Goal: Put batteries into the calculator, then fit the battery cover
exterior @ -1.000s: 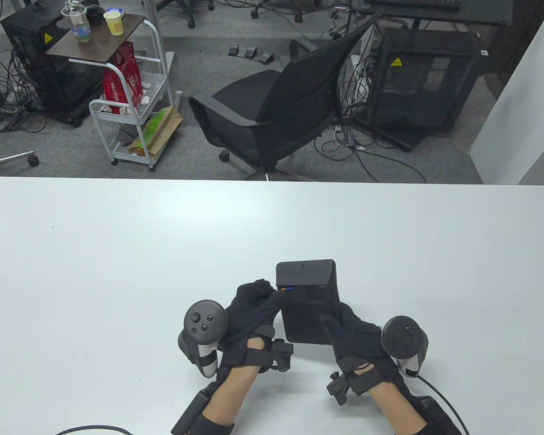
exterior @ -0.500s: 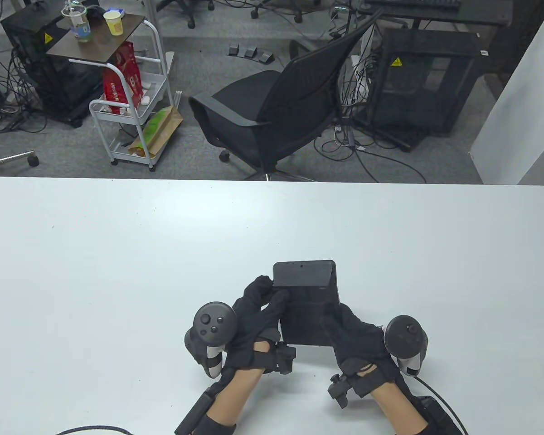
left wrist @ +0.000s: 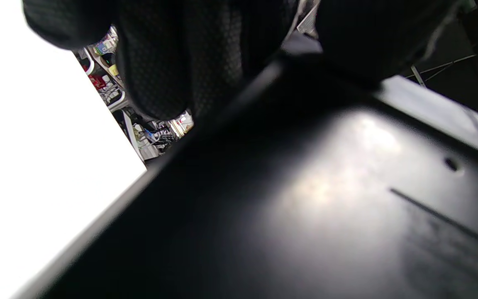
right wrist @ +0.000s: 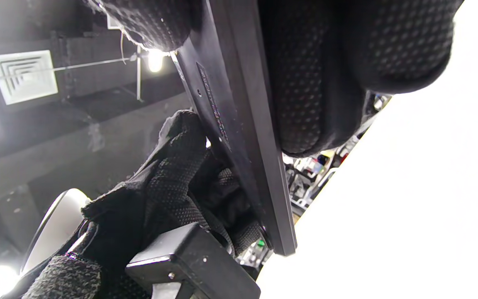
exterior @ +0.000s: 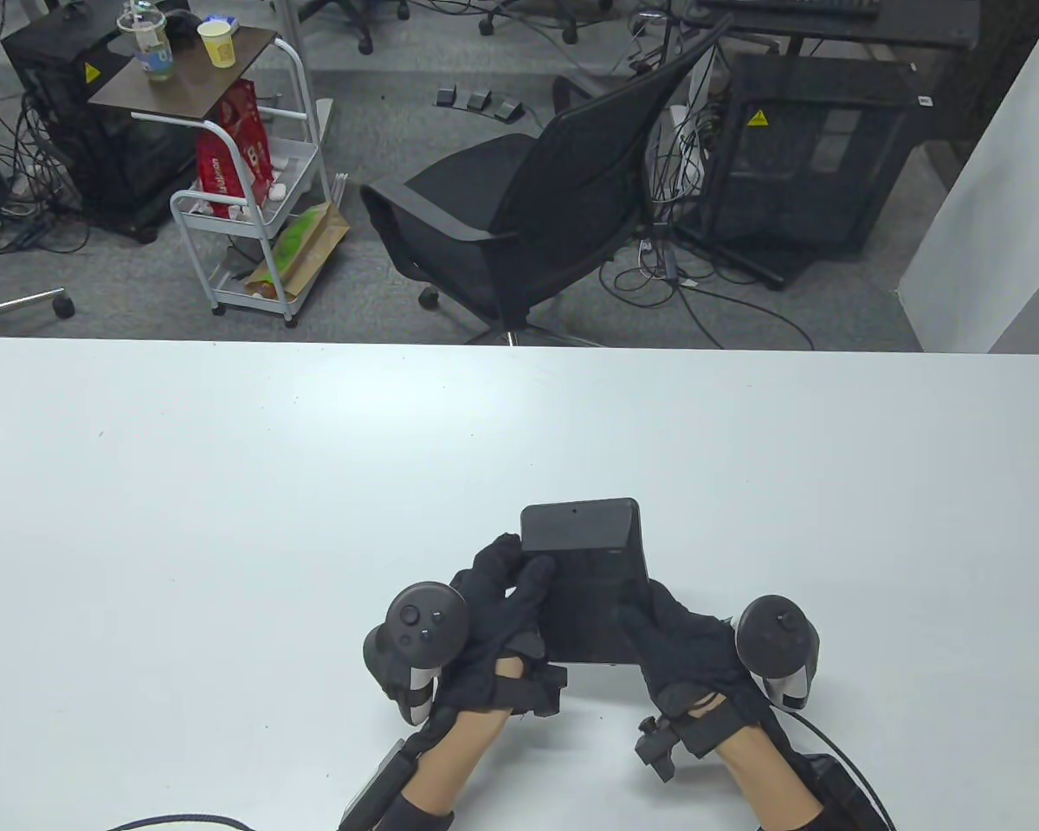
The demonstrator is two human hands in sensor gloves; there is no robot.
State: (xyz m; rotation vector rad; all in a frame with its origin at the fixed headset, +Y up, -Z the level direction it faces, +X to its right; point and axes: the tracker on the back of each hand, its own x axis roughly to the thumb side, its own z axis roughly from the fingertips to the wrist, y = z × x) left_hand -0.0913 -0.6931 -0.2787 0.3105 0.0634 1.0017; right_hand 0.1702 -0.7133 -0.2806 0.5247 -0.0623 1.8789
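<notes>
The black calculator (exterior: 593, 606) is held back side up, just above the white table (exterior: 225, 485). The battery cover (exterior: 580, 526) sits closed over its far end; no batteries show. My left hand (exterior: 515, 576) grips the calculator's left edge, thumb on the back beside the cover. My right hand (exterior: 654, 619) grips the right edge, thumb on the back. The left wrist view shows the calculator's back (left wrist: 305, 199) up close, with my fingers (left wrist: 160, 62) at its edge. The right wrist view shows the calculator edge-on (right wrist: 243, 137) between my fingers (right wrist: 313, 83).
Beyond the table's far edge stand a black office chair (exterior: 528, 208), a white cart (exterior: 251, 216) and black equipment racks (exterior: 805, 147). A cable (exterior: 173, 818) lies on the table at the near left edge.
One second ago the battery bay was open below the cover, showing a coloured battery. The cover has since slid down and closed over it. My left hand shifted slightly right.
</notes>
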